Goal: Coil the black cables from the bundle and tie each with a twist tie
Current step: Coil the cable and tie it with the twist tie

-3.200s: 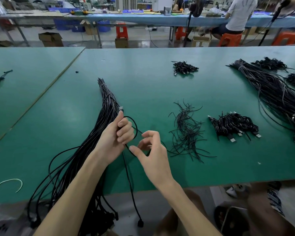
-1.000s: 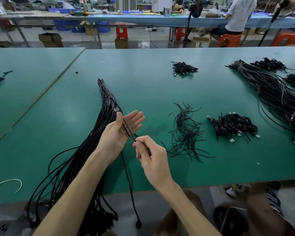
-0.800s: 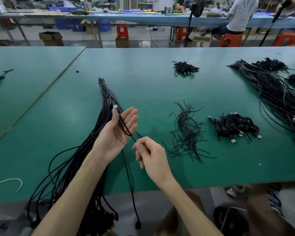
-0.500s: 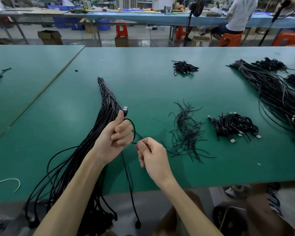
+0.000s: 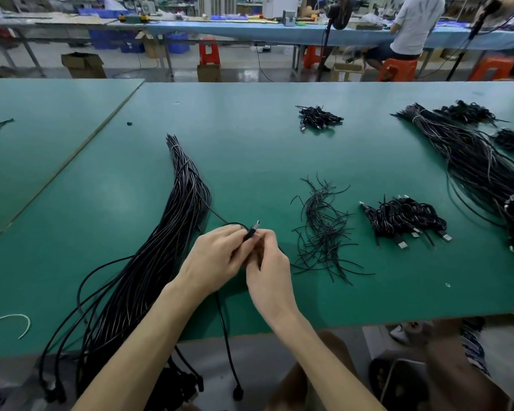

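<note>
A long bundle of black cables [image 5: 172,232] lies on the green table [image 5: 250,137], tied near its far tip and spilling over the near edge. My left hand [image 5: 217,259] and my right hand [image 5: 267,262] meet just right of the bundle. Both grip one black cable [image 5: 220,218] near its plug, whose metal tip sticks up between them. That cable loops back into the bundle, and another length hangs below the table edge. A loose heap of black twist ties [image 5: 324,229] lies to the right of my hands. Several coiled cables [image 5: 404,218] lie further right.
A second big cable bundle [image 5: 475,164] runs along the right side. More coiled cables [image 5: 318,117] lie at the back centre. A white tie [image 5: 12,320] sits at the near left. A person [image 5: 410,28] sits at a far bench.
My hands have come together. The right hand moved up to the left hand and now grips the cable by its plug. The cable's loop has tightened.
</note>
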